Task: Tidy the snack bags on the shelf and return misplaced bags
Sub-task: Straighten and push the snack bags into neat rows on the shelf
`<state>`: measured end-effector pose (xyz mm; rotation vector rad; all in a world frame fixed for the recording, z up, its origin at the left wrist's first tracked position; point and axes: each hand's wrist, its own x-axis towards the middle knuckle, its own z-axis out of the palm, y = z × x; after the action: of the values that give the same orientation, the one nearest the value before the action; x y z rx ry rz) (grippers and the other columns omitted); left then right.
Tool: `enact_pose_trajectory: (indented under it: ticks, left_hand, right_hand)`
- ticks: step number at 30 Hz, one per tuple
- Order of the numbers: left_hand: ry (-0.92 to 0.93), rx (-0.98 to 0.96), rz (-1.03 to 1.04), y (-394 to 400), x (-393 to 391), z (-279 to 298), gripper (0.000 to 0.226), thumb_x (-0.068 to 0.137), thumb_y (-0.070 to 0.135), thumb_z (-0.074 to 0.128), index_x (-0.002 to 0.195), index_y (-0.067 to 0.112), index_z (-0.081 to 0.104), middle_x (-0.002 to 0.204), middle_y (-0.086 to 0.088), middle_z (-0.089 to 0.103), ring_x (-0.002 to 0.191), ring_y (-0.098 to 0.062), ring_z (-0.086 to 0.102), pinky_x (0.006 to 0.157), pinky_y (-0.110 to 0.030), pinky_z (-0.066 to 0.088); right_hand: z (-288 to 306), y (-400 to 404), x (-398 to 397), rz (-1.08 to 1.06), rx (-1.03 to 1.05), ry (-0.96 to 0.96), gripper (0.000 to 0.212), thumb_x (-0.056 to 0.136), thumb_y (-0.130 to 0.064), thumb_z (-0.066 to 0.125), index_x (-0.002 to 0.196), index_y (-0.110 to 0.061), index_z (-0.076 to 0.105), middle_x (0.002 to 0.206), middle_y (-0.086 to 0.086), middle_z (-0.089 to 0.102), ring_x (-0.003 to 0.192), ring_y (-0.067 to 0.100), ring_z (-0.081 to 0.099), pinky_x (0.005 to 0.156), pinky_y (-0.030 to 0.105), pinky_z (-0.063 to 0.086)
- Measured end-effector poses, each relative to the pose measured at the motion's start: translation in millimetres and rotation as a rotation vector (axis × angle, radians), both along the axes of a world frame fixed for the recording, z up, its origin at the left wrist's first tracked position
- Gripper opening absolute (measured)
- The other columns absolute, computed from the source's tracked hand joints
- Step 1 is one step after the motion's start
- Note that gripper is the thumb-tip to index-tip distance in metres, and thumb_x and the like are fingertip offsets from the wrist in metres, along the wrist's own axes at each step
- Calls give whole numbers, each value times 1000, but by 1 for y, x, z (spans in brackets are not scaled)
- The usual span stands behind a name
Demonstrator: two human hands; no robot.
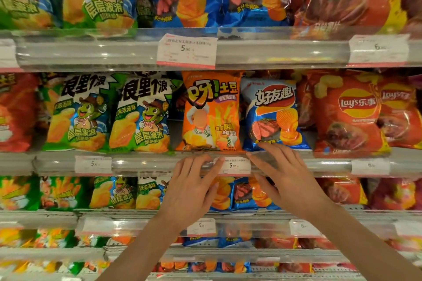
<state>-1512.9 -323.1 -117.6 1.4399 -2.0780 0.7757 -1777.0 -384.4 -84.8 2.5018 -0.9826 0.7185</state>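
Both hands reach up to the middle shelf rail [159, 163], each grip wide, with fingers spread and holding nothing. The left hand [194, 186] lies with its fingertips on the rail, just below the orange bag [211, 112], thumb beside the price tag [233, 165]. The right hand [283, 175] has its fingertips at the lower edge of the blue bag [271, 114], which stands upright just right of the orange bag, touching it. Whether the fingers press the blue bag or only the rail I cannot tell. Left of the orange bag stand two green bags [140, 113]; right of the blue bag, red bags [349, 114].
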Motion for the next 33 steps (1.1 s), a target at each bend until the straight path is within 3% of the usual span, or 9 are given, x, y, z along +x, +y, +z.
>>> enact_pose_trajectory:
  ticks: [3, 6, 11, 18, 22, 24, 28, 33]
  left_hand:
    - [-4, 5, -4, 0, 0, 0, 54, 97, 38, 58, 147, 19, 53, 127, -11, 56, 116, -27, 48, 97, -42, 41]
    - [8, 23, -7, 1, 1, 0, 54, 97, 40, 57, 147, 21, 52, 128, -10, 55, 118, -27, 48, 98, -42, 42]
    - [25, 53, -38, 1, 3, 3, 54, 97, 39, 55, 147, 21, 52, 129, -10, 55, 118, -27, 50, 97, -42, 45]
    - [15, 78, -51, 2, 7, 4, 60, 94, 36, 59, 151, 22, 44, 129, -10, 55, 119, -27, 51, 97, -44, 50]
    - [8, 75, -53, 3, 7, 5, 61, 93, 36, 59, 151, 21, 45, 129, -9, 55, 119, -26, 50, 97, -44, 51]
    - [-6, 68, -51, 2, 6, 6, 58, 94, 37, 56, 149, 20, 48, 127, -10, 56, 118, -27, 51, 96, -44, 51]
    - [-33, 56, -68, -4, -3, 8, 52, 96, 36, 49, 145, 20, 53, 122, -9, 57, 111, -27, 54, 92, -43, 48]
    - [-25, 55, -73, -8, -7, 9, 51, 95, 35, 51, 144, 21, 54, 119, -9, 57, 107, -26, 52, 87, -42, 49]
  right_hand:
    - [17, -7, 10, 9, 62, -98, 49, 100, -39, 50, 142, -14, 55, 142, 13, 50, 125, 34, 51, 97, 53, 48]
    - [40, -20, 28, -14, 79, -93, 58, 100, -47, 48, 149, -17, 47, 152, 12, 43, 130, 33, 49, 103, 50, 47]
    - [57, -43, 52, -15, 141, 46, 70, 99, -59, 31, 159, -24, 25, 170, 1, 11, 154, 26, 18, 119, 48, 26]
    - [52, -49, 60, -29, 142, 108, 70, 101, -58, 21, 162, -23, 12, 169, -6, 5, 157, 18, 2, 127, 45, 8]
    - [53, -45, 58, -27, 143, 65, 69, 102, -58, 23, 161, -23, 17, 169, -5, 9, 157, 17, 0, 126, 40, 2]
    - [54, -43, 50, -53, 131, 25, 67, 103, -58, 23, 160, -22, 23, 169, -2, 12, 157, 18, 2, 126, 40, 4]
    - [51, -43, 18, -165, 119, -46, 65, 101, -53, 30, 154, -17, 38, 167, 8, 23, 155, 30, 15, 123, 51, 21]
    - [41, -44, -16, -296, 233, -169, 70, 98, -59, 36, 156, -21, 33, 168, 16, 14, 153, 39, 17, 120, 56, 28]
